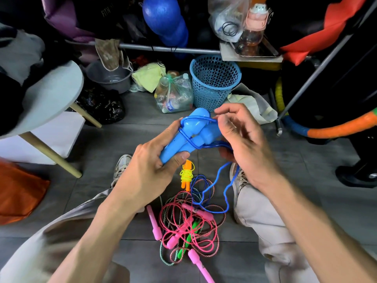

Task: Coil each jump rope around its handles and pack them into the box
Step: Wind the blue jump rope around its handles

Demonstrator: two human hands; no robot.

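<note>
My left hand [155, 164] grips the two blue handles [191, 129] of a jump rope, held side by side above the floor. A few turns of blue cord [190, 142] lie around the handles. My right hand [238, 135] pinches that cord near the handle tops, and the loose rest of it [224, 180] hangs down to the floor. Below my hands lies an orange-handled rope [186, 175] with its yellow cord wound around it. Nearer to me sits a tangle of pink, green and striped ropes [189, 227] with pink handles. No box is in view.
A blue perforated basket [214, 82] stands on the grey tile floor beyond my hands, beside a clear bag of bottles [173, 94]. A round white table [51, 92] with wooden legs is at the left. My knees and shoes flank the rope pile. Clutter fills the back.
</note>
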